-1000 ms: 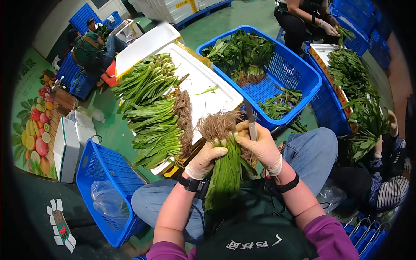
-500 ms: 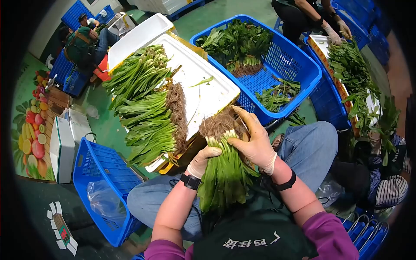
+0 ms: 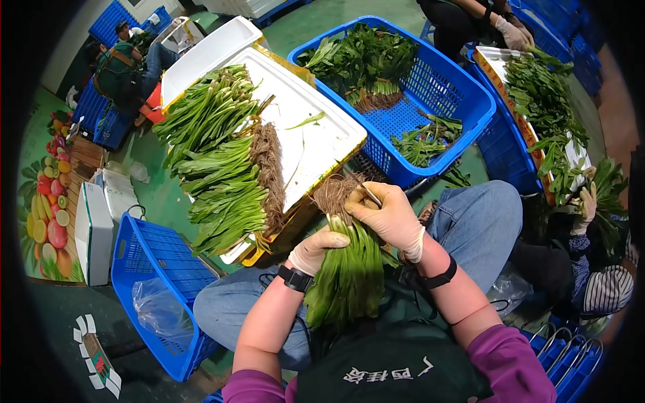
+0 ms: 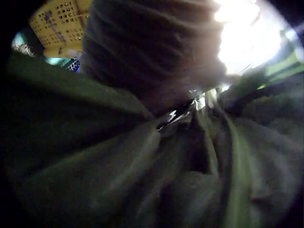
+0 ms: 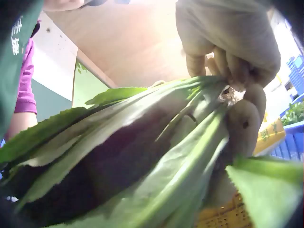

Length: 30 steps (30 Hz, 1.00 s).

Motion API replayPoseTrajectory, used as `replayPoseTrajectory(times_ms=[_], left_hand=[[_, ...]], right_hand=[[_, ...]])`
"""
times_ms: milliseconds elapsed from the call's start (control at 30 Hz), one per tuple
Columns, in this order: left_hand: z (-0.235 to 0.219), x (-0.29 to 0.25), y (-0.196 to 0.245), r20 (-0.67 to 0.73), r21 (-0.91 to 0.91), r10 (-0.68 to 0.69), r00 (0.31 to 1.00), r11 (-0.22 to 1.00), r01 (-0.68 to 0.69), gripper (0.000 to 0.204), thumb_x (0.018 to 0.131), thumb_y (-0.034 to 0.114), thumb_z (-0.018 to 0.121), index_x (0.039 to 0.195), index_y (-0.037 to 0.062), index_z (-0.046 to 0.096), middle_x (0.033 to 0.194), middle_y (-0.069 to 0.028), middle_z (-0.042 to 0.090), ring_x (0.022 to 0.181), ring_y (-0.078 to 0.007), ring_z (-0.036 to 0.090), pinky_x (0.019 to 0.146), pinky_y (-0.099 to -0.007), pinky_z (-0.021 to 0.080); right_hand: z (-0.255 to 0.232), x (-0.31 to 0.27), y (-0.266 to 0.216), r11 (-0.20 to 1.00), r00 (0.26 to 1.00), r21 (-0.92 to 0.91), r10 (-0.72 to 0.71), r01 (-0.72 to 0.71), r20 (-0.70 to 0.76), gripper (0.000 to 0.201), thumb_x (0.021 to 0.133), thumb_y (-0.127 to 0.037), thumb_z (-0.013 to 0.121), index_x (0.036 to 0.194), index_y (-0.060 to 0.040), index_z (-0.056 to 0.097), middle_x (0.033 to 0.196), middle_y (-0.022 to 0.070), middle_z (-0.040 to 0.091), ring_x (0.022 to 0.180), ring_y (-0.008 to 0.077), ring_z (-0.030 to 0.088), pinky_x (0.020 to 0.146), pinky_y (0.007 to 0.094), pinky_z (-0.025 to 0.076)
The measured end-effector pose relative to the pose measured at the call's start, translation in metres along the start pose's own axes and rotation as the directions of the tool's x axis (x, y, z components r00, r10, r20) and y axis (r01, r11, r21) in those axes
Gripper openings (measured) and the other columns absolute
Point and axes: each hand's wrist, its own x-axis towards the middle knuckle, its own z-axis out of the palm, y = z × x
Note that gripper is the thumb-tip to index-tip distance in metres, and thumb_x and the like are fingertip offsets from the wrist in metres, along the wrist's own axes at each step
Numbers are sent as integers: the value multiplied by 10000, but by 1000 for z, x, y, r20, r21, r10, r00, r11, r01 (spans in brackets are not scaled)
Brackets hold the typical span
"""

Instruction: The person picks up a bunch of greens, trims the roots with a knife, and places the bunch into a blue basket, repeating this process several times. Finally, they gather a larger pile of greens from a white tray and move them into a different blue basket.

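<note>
In the lower centre, the leafy bunch (image 3: 346, 275) points roots (image 3: 333, 195) up. The left hand (image 3: 314, 250) grips its stems, thumb across, other fingers hidden; the right hand (image 3: 393, 218), nearer the roots, has fingers curled round a thin tool (image 3: 371, 196).

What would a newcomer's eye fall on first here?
Probably the leafy bunch near the head view's centre, gripped by the left hand, with the right hand at its root end, holding a slim tool. Next, the white box to the upper left, bearing rows of greens, then the blue crate right of that box.
</note>
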Motion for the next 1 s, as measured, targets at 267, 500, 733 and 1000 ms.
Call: replayPoseTrajectory(times_ms=[267, 500, 733, 1000], left_hand=[[8, 3, 2, 10, 65, -6, 1000, 998, 5, 705, 804, 165, 698, 1432, -23, 439, 1327, -188, 604, 1205, -291, 615, 1064, -441, 474], [1, 4, 6, 1, 171, -27, 1000, 985, 27, 635, 813, 140, 697, 1393, -19, 494, 1283, -143, 637, 1174, -245, 629, 1035, -402, 488], [4, 16, 2, -134, 388, 139, 981, 918, -78, 625, 795, 131, 745, 1361, -12, 521, 1198, -90, 663, 1110, -184, 637, 988, -353, 499], [18, 13, 5, -99, 349, 75, 992, 937, -36, 591, 791, 162, 760, 1318, -13, 557, 1146, -89, 683, 1088, -184, 646, 989, -343, 496]], right_hand=[[-5, -2, -3, 993, 999, -119, -17, 23, 48, 170, 891, -130, 731, 963, 18, 691, 799, -32, 649, 739, 40, 530, 653, 226, 463], [0, -4, -1, 939, 994, 327, 107, -108, 22, 169, 901, -112, 742, 988, 26, 697, 891, 21, 695, 800, 74, 619, 723, 240, 514], [10, -3, 15, 919, 993, 389, 102, -70, -64, 169, 916, -104, 730, 1014, 30, 696, 912, 30, 700, 807, 83, 629, 733, 240, 519], [4, 0, 7, 921, 994, 380, 106, -87, -28, 202, 944, -144, 703, 1051, 24, 671, 891, 23, 683, 764, 85, 619, 670, 237, 518]])
